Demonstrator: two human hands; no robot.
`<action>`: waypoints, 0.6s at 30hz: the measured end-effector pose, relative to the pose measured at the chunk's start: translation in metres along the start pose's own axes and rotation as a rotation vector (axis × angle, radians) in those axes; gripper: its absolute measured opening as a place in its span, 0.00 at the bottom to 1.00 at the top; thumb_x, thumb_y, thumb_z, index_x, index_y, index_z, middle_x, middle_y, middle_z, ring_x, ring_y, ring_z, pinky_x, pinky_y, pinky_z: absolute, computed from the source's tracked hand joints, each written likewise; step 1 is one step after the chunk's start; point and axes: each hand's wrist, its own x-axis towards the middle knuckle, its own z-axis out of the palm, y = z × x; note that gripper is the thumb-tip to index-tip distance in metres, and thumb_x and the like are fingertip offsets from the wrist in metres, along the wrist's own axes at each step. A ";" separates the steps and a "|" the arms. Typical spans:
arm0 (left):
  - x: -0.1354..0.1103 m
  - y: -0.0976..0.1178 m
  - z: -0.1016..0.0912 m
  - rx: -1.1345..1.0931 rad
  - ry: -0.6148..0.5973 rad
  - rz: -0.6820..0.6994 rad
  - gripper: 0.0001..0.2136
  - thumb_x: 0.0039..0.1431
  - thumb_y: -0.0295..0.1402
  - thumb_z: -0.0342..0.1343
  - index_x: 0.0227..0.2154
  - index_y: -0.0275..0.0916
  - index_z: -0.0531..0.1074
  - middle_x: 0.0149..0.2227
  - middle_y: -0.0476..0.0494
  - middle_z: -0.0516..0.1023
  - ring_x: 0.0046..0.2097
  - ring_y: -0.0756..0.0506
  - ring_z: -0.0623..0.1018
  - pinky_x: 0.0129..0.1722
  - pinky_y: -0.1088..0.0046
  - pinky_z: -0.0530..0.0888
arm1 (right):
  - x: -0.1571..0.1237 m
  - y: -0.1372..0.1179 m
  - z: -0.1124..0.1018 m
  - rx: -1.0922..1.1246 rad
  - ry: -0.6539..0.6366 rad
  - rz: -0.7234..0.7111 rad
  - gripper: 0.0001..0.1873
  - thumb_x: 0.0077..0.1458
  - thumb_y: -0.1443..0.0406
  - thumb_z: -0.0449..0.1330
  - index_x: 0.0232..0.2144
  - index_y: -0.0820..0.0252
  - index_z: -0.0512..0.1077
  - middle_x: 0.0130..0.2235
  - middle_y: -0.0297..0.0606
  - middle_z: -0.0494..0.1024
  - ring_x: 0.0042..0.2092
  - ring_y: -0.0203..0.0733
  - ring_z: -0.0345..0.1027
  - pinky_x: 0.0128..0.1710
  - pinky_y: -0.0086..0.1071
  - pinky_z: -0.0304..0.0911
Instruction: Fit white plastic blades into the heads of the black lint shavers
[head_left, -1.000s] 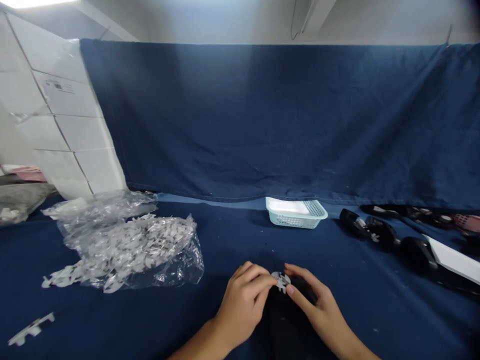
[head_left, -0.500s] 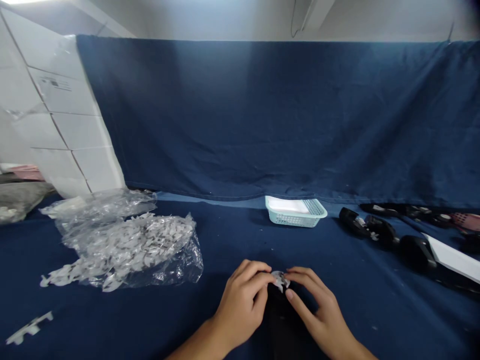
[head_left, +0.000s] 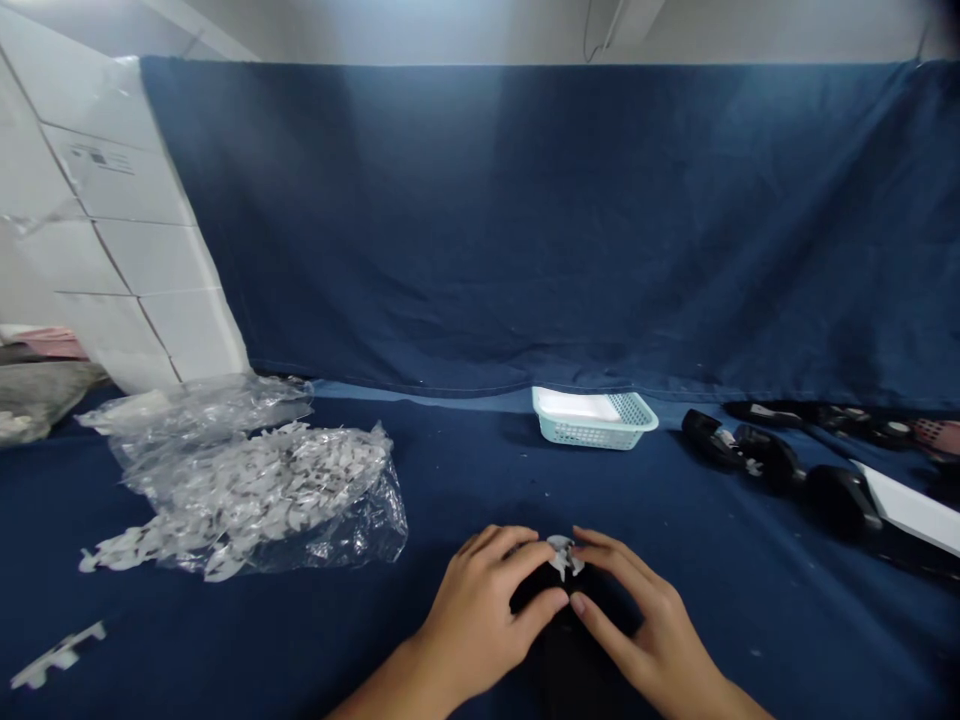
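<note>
White plastic part: pinched at twelve o'clock above a black object.
Hands: left hand and right hand together, clamped on both.
Clear plastic bag: ten o'clock, spilling white pieces.
Pale teal basket: twelve o'clock, holding a white liner.

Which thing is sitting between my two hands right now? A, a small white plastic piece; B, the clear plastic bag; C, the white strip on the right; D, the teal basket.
A. The small white plastic piece sits on top of the black item, between the left hand and the right hand.
</note>
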 end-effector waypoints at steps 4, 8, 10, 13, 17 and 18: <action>0.000 -0.001 0.002 0.008 -0.053 -0.011 0.17 0.57 0.34 0.61 0.50 0.49 0.70 0.45 0.50 0.79 0.46 0.42 0.78 0.47 0.59 0.74 | 0.001 -0.001 -0.001 0.020 -0.027 0.042 0.16 0.58 0.59 0.59 0.49 0.51 0.70 0.57 0.46 0.72 0.58 0.53 0.67 0.56 0.46 0.66; -0.001 -0.002 0.004 0.015 -0.065 -0.002 0.18 0.57 0.32 0.61 0.51 0.49 0.69 0.46 0.49 0.79 0.46 0.41 0.78 0.47 0.58 0.74 | 0.003 -0.004 -0.002 0.083 -0.063 0.051 0.15 0.59 0.59 0.58 0.49 0.52 0.70 0.55 0.44 0.74 0.58 0.50 0.68 0.56 0.43 0.66; -0.001 -0.003 0.005 0.024 -0.069 0.002 0.20 0.56 0.31 0.62 0.51 0.49 0.69 0.47 0.49 0.78 0.47 0.41 0.77 0.47 0.57 0.74 | 0.003 -0.006 -0.002 0.114 -0.076 0.052 0.15 0.59 0.60 0.58 0.49 0.52 0.69 0.54 0.43 0.76 0.56 0.50 0.69 0.56 0.42 0.66; -0.001 -0.004 0.008 0.048 -0.069 0.001 0.21 0.55 0.29 0.63 0.51 0.48 0.68 0.46 0.49 0.79 0.46 0.40 0.78 0.46 0.57 0.74 | 0.003 -0.006 -0.002 0.137 -0.074 0.051 0.14 0.59 0.60 0.58 0.48 0.52 0.70 0.53 0.43 0.77 0.55 0.49 0.70 0.55 0.41 0.67; -0.002 -0.005 0.011 0.041 -0.057 0.011 0.21 0.55 0.29 0.63 0.51 0.47 0.68 0.45 0.47 0.79 0.45 0.40 0.78 0.46 0.58 0.74 | 0.001 -0.004 -0.001 0.130 -0.059 0.032 0.13 0.59 0.61 0.58 0.47 0.52 0.71 0.53 0.42 0.77 0.55 0.50 0.70 0.55 0.41 0.68; -0.002 -0.005 0.011 0.036 -0.055 0.010 0.20 0.55 0.29 0.63 0.51 0.47 0.68 0.45 0.46 0.79 0.45 0.40 0.78 0.46 0.58 0.75 | 0.001 -0.003 0.000 0.123 -0.060 0.030 0.13 0.60 0.61 0.58 0.47 0.52 0.71 0.53 0.43 0.76 0.55 0.50 0.70 0.55 0.41 0.68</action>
